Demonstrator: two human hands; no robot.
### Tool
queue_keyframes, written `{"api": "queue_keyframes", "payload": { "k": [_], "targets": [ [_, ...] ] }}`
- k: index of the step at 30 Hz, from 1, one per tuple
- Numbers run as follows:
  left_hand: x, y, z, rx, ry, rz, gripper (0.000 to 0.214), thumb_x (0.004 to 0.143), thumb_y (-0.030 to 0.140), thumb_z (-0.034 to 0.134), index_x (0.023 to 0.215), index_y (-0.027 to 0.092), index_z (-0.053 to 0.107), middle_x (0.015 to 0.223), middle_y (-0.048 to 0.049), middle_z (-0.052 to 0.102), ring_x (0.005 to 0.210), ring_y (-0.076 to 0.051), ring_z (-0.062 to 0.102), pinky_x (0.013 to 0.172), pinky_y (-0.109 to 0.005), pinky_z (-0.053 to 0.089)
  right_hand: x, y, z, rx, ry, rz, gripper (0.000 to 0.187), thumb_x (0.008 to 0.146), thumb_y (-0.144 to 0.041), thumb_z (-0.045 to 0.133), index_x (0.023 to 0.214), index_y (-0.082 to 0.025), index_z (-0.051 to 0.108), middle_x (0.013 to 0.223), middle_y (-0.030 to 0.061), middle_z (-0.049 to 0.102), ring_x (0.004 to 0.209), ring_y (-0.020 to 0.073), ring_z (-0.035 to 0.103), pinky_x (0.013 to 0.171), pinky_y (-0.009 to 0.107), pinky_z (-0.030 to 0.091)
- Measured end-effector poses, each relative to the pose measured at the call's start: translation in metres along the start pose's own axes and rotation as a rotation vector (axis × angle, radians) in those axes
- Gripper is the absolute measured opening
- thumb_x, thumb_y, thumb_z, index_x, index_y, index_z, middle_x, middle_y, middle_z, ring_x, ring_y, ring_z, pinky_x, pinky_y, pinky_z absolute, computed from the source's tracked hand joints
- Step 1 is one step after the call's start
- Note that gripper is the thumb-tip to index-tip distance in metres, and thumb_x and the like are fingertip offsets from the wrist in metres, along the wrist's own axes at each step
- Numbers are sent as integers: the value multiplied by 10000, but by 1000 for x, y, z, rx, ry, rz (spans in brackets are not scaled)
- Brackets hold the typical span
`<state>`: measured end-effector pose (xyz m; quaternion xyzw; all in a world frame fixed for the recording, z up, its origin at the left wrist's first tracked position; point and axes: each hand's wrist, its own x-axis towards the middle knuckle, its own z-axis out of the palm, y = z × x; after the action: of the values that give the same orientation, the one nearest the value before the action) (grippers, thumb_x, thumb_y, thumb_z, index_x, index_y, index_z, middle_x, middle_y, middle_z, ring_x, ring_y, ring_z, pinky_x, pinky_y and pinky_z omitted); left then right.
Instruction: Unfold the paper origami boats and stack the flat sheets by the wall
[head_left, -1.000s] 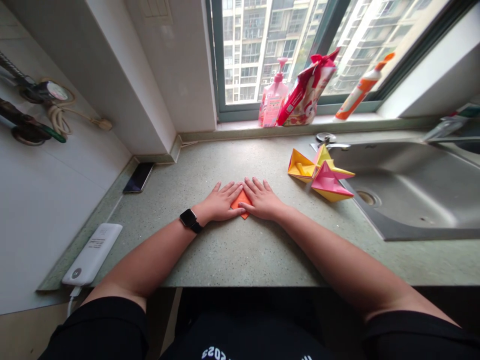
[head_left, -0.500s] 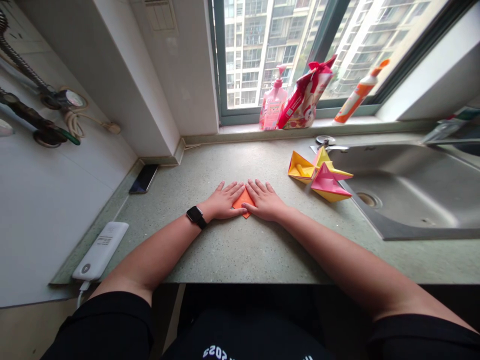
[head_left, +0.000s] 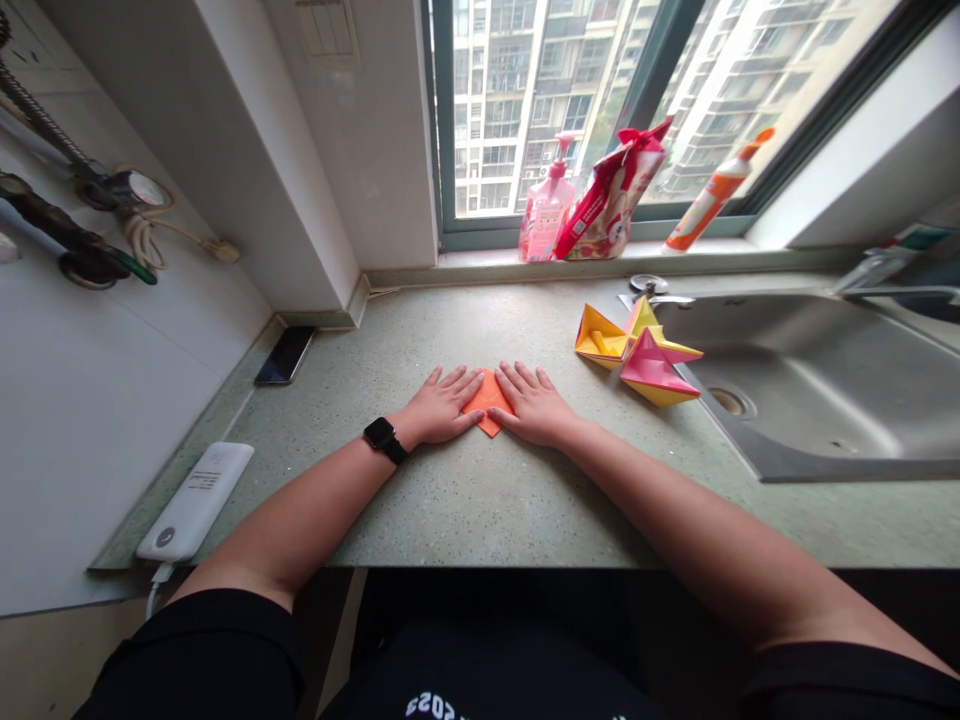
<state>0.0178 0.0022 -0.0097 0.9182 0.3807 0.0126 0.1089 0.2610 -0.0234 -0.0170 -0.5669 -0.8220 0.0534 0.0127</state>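
Folded orange paper [head_left: 487, 402]: lying flat between both hands, on speckled green countertop [head_left: 480, 510];
Left hand [head_left: 441, 408]: open, palm down, thumb against paper's left edge; no grip;
Right hand [head_left: 531, 406]: open, palm down, thumb against paper's right edge; no grip;
Yellow-pink origami models [head_left: 637, 355]: right of paper, beside steel sink [head_left: 817, 390]

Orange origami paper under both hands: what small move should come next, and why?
Probably raise the left hand off the orange origami paper, keeping the right hand on it: both lie flat against its sides, hiding much of it, so folding needs one free.
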Motion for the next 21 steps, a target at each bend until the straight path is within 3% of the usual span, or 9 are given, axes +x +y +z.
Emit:
{"api": "queue_keyframes", "payload": {
  "k": [9,15,21],
  "targets": [
    [-18,0,14,1,114,-119,817,1105,678,336,1788,240,242,1825,-129,313,1709,-360,242,1389,-605,98,1,3,5,22,7,-11,904,1060,-753,320,1770,-194,328,1848,121,240,1724,375,175,1383,617,172],
    [-29,1,17,-1,108,-171,758,1131,617,277,1779,223,273,1828,-144,297,1708,-372,243,1379,-647,107,2,3,8,23,29,-28,901,1060,-753,323,1764,-190,345,1842,127,267,1718,391,197,1380,635,180],
    [-11,8,5,-130,106,-244,764,1150,608,164,1760,169,305,1812,-190,314,1697,-377,278,1357,-647,212,1,1,6,18,17,-17,914,1054,-755,349,1763,-177,344,1845,141,241,1717,399,197,1375,641,182]
  ]
}}
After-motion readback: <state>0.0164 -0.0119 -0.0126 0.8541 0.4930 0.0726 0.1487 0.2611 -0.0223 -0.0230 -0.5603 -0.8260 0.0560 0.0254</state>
